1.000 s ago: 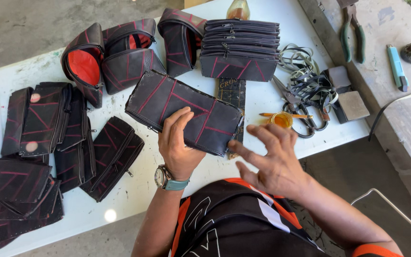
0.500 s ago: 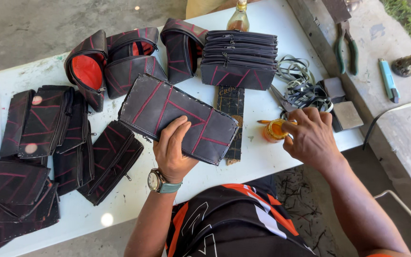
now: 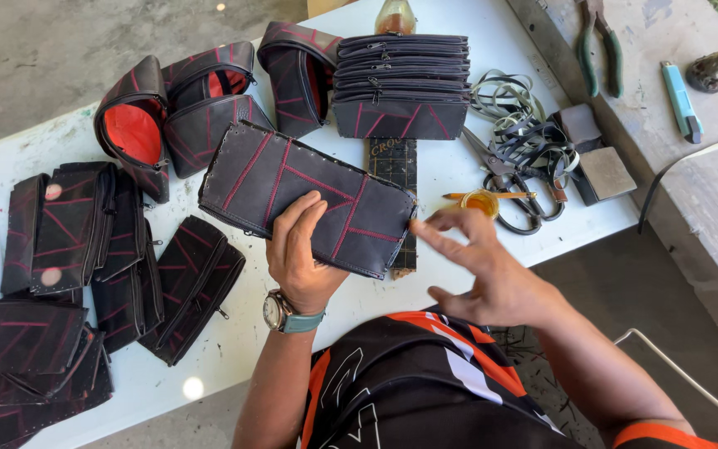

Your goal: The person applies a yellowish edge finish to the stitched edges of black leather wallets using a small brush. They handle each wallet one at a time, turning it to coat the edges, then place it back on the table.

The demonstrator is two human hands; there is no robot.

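My left hand (image 3: 302,249) grips a flat black pouch with red stitching (image 3: 292,187), holding it tilted over the white table (image 3: 475,237). A watch sits on that wrist. My right hand (image 3: 479,266) hovers just right of the pouch's corner with fingers spread, holding nothing. A small yellow-lidded jar (image 3: 482,202) with a stick across it stands just beyond the right fingertips. A dark strip (image 3: 394,166) lies under the pouch's right end.
A stack of finished pouches (image 3: 400,91) stands at the back, with open red-lined pouches (image 3: 168,116) to its left. More flat pouches (image 3: 85,249) cover the left side. Scissors and black straps (image 3: 521,154) lie right. Pliers (image 3: 596,37) and a blue cutter (image 3: 679,100) rest on the concrete ledge.
My right hand has pulled back from the jar toward the pouch's right corner, fingers spread. The left hand keeps its hold on the pouch.
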